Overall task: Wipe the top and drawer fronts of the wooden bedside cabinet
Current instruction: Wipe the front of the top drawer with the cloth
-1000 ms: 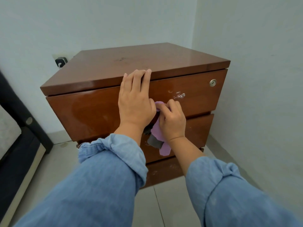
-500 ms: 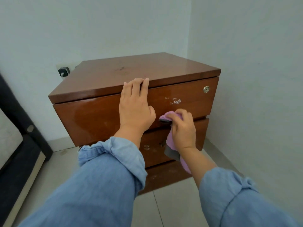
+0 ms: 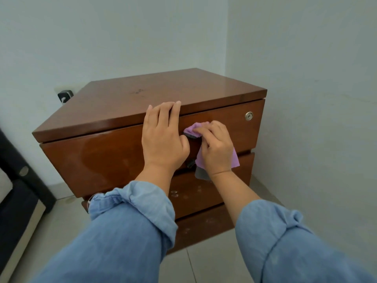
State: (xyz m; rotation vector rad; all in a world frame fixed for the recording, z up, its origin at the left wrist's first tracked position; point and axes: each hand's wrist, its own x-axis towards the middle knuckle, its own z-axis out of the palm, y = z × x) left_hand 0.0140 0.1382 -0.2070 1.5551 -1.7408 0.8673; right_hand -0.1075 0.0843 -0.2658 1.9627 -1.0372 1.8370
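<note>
Item: wooden bedside cabinet (image 3: 114,160), sitting in the room corner, centre of my view.

Orientation: I am reading its drawer fronts as facing 6 o'clock toward me; its long axis is running from 9 to 3 o'clock, the right end rising slightly.

Hands: my left hand (image 3: 163,137) is lying flat, fingers straight, bracing over the top's front edge. My right hand (image 3: 216,148) is pinching a purple cloth (image 3: 195,129) against the top drawer front (image 3: 224,127).

Progress, as I am judging it: top drawer front is being wiped; pale smudges are showing on the lower drawer fronts (image 3: 195,193), so those are remaining. A dark mark (image 3: 138,91) is sitting on the top.
</note>
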